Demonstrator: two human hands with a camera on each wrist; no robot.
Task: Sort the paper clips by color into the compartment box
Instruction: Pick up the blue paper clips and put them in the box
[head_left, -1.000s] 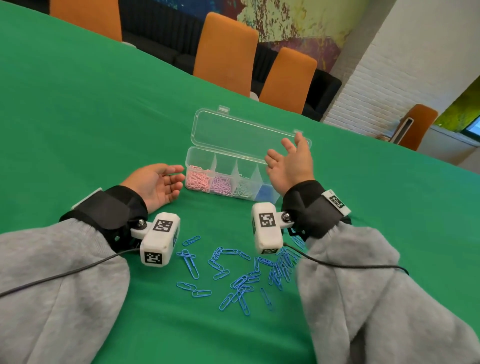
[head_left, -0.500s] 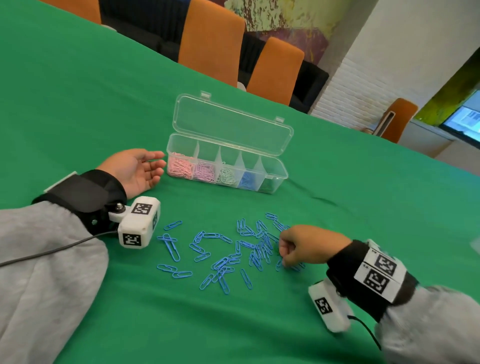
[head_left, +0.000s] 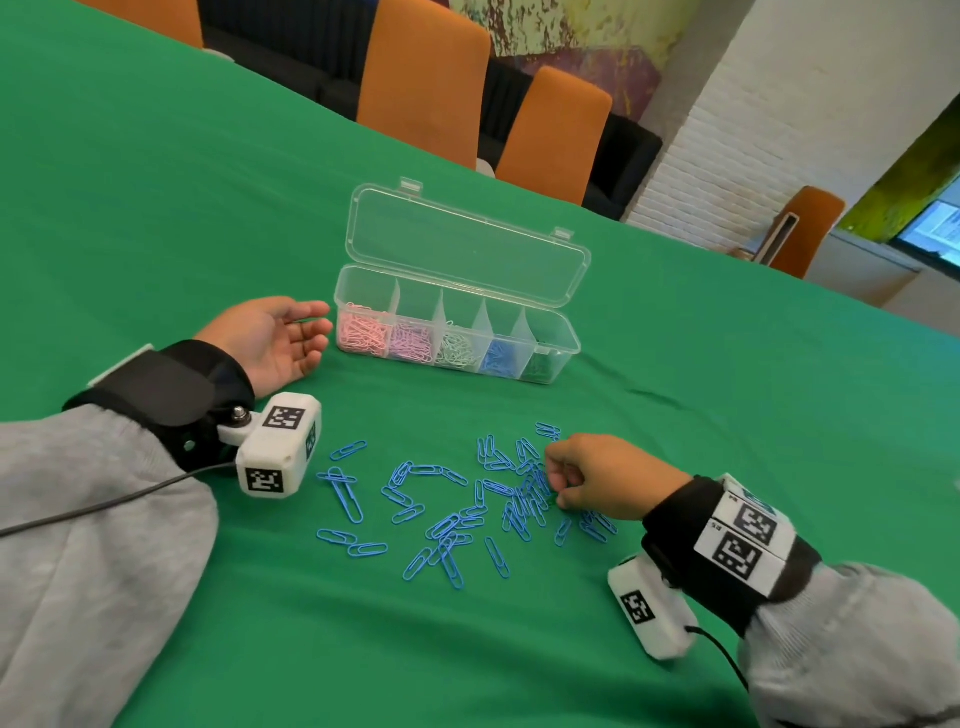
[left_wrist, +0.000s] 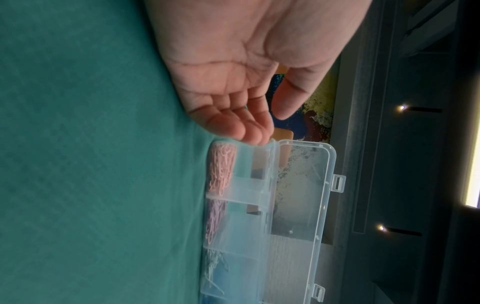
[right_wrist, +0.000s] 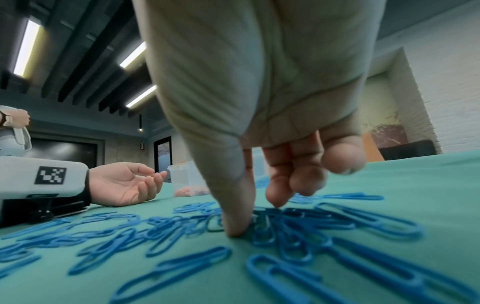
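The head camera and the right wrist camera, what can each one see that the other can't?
Only the head view shows all five compartments of the open compartment box with pink, lilac, pale green, blue and dark clips. Only the right wrist view shows the right hand's thumb and a fingertip pressing into the blue paper clips. Both show the left hand resting palm up on the green table.

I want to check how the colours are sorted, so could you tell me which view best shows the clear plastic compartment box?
The head view: the clear plastic compartment box shows whole, lid open, five compartments holding pink, lilac, pale, blue and dark clips. The left wrist view shows it sideways, blurred, partly cut off. The right wrist view shows only one end.
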